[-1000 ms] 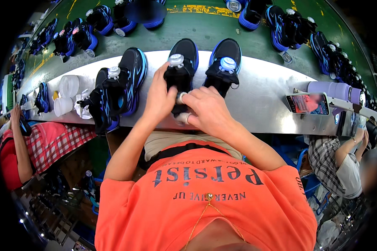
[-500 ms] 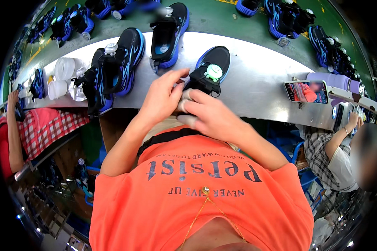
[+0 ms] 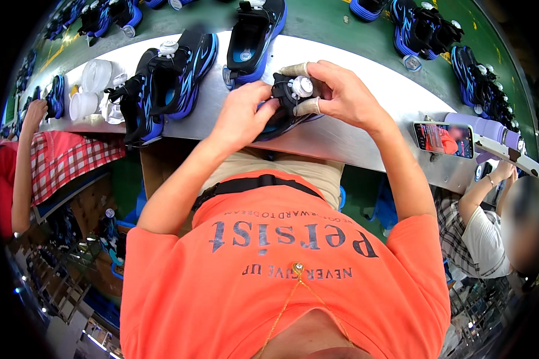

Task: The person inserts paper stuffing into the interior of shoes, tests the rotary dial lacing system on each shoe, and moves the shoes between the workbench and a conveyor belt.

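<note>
black-and-blue shoe [image 3: 284, 102] near the edge of our silver metal table [image 3: 356, 143] seems mid-adjustment: our left hand [image 3: 241, 116] curls against it, grip unclear, beige-capped fingers [image 3: 295, 69] of our right hand [image 3: 347, 99] stand apart around its round white dial [image 3: 302, 87], and next we likely need steadiness.

Workshop interior, directions read from the centre. A silvery metal workbench [image 3: 350, 145] spans 10 to 3 o'clock, its far edge appearing curved. Beyond it, toward 12 o'clock, extends a green surface [image 3: 323, 33] with worn yellow markings. A brown panel [image 3: 156, 167] stands beneath the bench at 9 o'clock; green floor [image 3: 370, 226] shows near 4 o'clock. Metal racks [image 3: 60, 293] occupy 8 o'clock; 1 bright light strip [image 3: 96, 343] lies between 7 and 8 o'clock.
</note>
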Action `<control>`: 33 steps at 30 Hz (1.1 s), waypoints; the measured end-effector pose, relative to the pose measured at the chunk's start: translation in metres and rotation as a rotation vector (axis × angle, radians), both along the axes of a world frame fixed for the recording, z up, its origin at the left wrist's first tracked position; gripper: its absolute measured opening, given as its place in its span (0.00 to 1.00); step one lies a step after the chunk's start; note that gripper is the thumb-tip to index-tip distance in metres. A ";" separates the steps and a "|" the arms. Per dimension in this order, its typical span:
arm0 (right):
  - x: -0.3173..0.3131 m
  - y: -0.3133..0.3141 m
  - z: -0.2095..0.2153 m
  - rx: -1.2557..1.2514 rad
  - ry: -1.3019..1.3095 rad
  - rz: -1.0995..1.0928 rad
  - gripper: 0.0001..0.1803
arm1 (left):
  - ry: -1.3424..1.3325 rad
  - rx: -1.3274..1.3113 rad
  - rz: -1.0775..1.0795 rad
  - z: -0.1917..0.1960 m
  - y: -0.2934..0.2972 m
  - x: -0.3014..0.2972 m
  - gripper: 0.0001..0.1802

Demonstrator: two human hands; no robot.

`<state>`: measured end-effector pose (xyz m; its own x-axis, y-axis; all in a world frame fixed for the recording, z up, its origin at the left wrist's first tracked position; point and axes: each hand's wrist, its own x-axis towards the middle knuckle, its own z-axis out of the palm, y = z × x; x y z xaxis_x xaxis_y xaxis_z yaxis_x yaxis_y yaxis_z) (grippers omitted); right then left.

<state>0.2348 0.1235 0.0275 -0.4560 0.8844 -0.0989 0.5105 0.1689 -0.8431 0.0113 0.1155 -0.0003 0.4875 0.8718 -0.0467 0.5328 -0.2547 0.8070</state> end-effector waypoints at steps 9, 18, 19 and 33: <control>-0.014 -0.012 0.009 0.046 -0.226 -0.003 0.22 | -0.112 -0.022 0.272 -0.006 -0.001 0.015 0.09; -0.025 -0.022 0.017 0.203 -0.375 0.007 0.24 | -0.163 -0.070 0.385 0.007 -0.005 0.008 0.09; -0.025 -0.021 0.019 0.168 -0.380 0.013 0.24 | -0.146 -0.214 0.344 0.025 -0.008 0.003 0.15; -0.016 -0.018 0.023 -0.084 -0.086 -0.103 0.17 | -0.005 -0.677 -0.003 0.035 -0.003 -0.002 0.13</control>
